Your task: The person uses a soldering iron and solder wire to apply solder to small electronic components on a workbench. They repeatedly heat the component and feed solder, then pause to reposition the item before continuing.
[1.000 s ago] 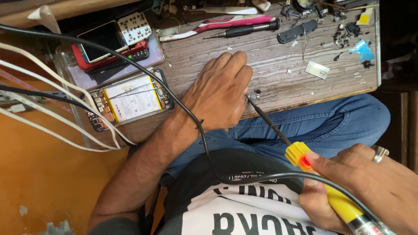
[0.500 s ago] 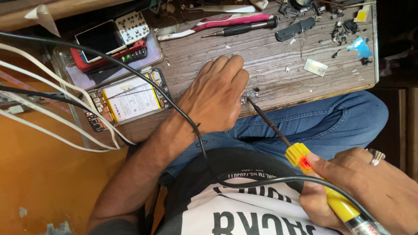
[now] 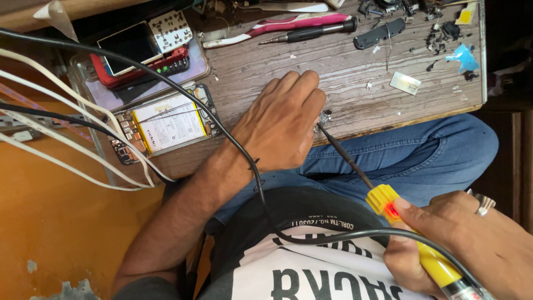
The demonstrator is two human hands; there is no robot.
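My right hand [image 3: 472, 244] grips the iron [image 3: 411, 233]; my left hand [image 3: 280, 125] maybe pins a part [image 3: 325, 116]. The hot tip could burn my fingers [image 3: 311, 91].

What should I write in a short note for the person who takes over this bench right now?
Left hand lies palm down on the wooden table, fingertips pinning a small metal part near the front edge. Right hand grips the yellow soldering iron; its indicator glows red and its tip sits at the part. Opened phone lies to the left, untouched. Whether the joint is finished cannot be seen; treat the iron as hot.
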